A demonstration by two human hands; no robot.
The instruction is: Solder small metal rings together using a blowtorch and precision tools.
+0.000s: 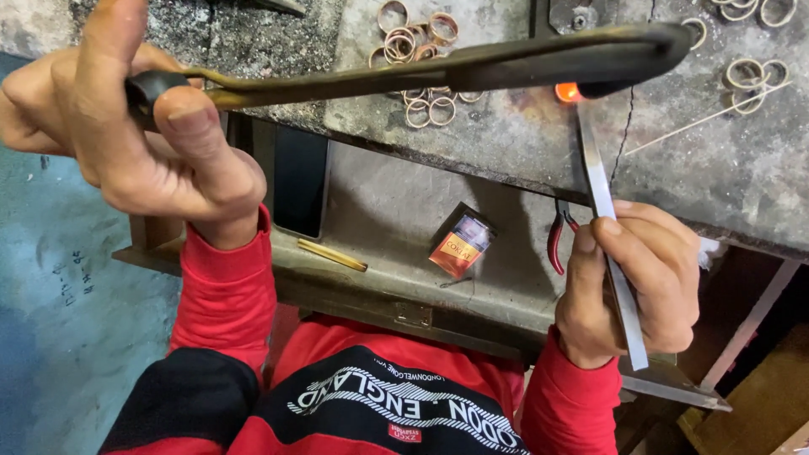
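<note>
Our left hand (pixel 126 126) gripping a dark torch (pixel 472 63), right hand (pixel 632 282) holding long tweezers (pixel 611 253) toward twelve o'clock, glowing piece (pixel 568 92) on the surface (pixel 506 143), rings (pixel 417 42) nearby

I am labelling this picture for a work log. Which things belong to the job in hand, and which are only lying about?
In use:
- left hand holding the torch
- right hand holding the tweezers
- glowing piece at the tweezers' tip

Lying about:
- loose metal rings on the stone bench
- thin wire
- red-handled pliers
- small orange box
- brass strip
</note>
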